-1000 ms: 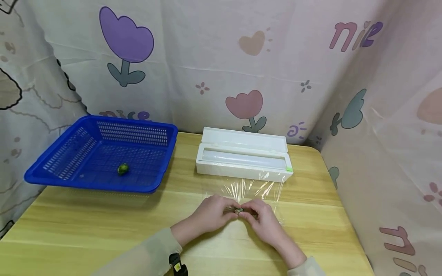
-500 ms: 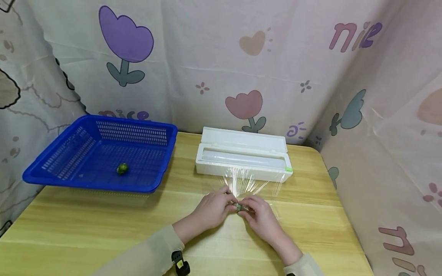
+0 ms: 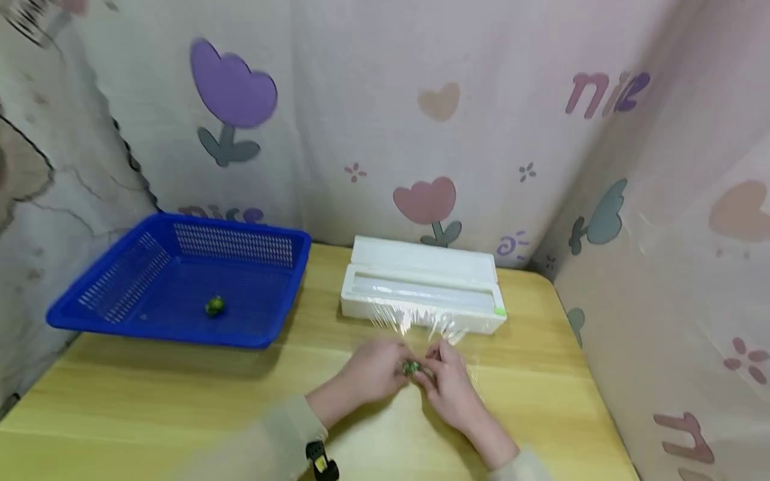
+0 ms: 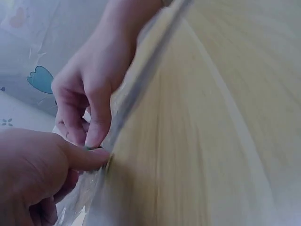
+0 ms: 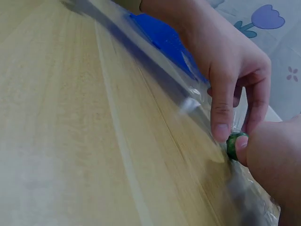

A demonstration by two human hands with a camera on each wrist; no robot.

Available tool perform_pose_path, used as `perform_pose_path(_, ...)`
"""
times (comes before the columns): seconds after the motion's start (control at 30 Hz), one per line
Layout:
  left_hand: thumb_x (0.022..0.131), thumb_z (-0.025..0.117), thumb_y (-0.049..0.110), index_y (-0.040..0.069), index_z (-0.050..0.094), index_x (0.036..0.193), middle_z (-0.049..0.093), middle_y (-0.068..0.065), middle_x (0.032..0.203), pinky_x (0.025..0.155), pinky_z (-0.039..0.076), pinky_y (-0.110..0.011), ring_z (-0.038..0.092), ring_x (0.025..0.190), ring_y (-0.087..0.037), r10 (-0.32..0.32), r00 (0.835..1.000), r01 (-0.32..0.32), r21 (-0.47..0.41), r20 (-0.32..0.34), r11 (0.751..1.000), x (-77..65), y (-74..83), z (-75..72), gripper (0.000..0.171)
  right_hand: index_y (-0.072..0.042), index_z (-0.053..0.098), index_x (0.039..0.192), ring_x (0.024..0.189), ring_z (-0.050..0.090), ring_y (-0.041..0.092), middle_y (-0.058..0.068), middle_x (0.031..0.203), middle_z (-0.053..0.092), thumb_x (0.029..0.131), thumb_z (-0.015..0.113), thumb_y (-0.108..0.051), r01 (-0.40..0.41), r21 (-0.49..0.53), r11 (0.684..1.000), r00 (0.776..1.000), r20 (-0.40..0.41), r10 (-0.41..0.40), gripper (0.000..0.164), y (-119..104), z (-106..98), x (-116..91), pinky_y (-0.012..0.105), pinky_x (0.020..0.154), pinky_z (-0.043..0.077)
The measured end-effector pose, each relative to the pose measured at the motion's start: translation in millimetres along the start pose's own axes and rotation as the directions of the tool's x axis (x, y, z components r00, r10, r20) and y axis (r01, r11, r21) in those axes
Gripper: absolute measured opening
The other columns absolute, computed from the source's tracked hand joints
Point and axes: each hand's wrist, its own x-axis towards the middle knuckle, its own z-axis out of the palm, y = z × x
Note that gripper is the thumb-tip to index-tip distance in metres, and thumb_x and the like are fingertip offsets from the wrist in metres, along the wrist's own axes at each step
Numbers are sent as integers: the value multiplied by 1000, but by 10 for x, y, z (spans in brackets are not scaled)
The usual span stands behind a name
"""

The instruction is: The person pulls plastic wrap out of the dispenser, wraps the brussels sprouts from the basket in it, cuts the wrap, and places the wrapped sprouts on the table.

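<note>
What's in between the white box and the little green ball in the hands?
Shiny see-through film stretches from the white box toward the little green ball, with the wooden table underneath. The head view shows it.

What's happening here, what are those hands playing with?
A person's left hand and right hand hold a small green thing between their fingertips, above the wooden table. Clear film stretches toward them from the open white box. How much of the green thing is wrapped is too hard to see. Another green one lies in the blue basket.
</note>
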Motion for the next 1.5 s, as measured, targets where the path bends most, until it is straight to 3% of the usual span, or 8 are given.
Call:
perform_pose_path(0.1,84,91,21,21,84,107,73,14,93,67,50,-20,57,74,1,-3,999,3,-2,45,1000,-30,48,111,25,-6,83,105,96,49,9,-3,104,55,80,93,-10,-30,-15,999,999,-37,30,28,-20,35,-165,40,88,33)
perform_pose_path(0.27,87,89,24,25,84,102,73,19,87,69,51,-23,57,73,3,-61,997,62,-37,50,997,-94,16,186,16,-11,81,102,99,60,7,-6,105,69,74,96,-10,-20,33,999,997,-73,23,33,-58,99,-271,38,91,32)
perform_pose_path(0.5,89,87,24,21,80,103,73,15,93,77,54,-28,64,82,-3,-70,996,66,-82,-54,994,3,-70,53,17,-11,78,103,96,62,8,-8,102,71,70,96,-4,13,-18,1000,988,-151,-16,38,-35,94,-25,39,89,36)
perform_pose_path(0.8,82,92,16,24,81,113,74,13,101,77,56,-30,66,86,-7,-64,995,65,6,-79,998,30,-54,55,34,-13,80,114,96,56,11,-6,98,67,79,92,-11,-10,-52,999,993,-120,4,37,28,119,52,40,86,33)
perform_pose_path(1.03,87,89,21,22,83,108,77,11,98,70,56,-26,69,84,-6,-53,995,59,72,-90,996,131,-40,81,22,-8,82,109,97,59,19,1,100,66,78,93,-7,13,-66,998,987,-161,-24,33,68,111,93,45,85,34)
perform_pose_path(1.27,93,84,23,19,82,108,77,8,95,66,54,-23,67,78,-5,-103,992,105,25,-69,994,176,-46,47,16,-10,79,108,101,63,20,-2,103,74,73,98,-11,16,-44,999,984,-174,-23,40,90,105,154,46,87,32)
perform_pose_path(1.5,94,83,24,18,82,111,74,9,89,60,48,-22,57,68,-2,-118,989,115,-34,-94,993,190,-92,85,18,-11,79,104,96,62,24,-1,100,73,78,94,-9,40,-94,995,980,-190,-57,30,145,156,212,52,87,32)
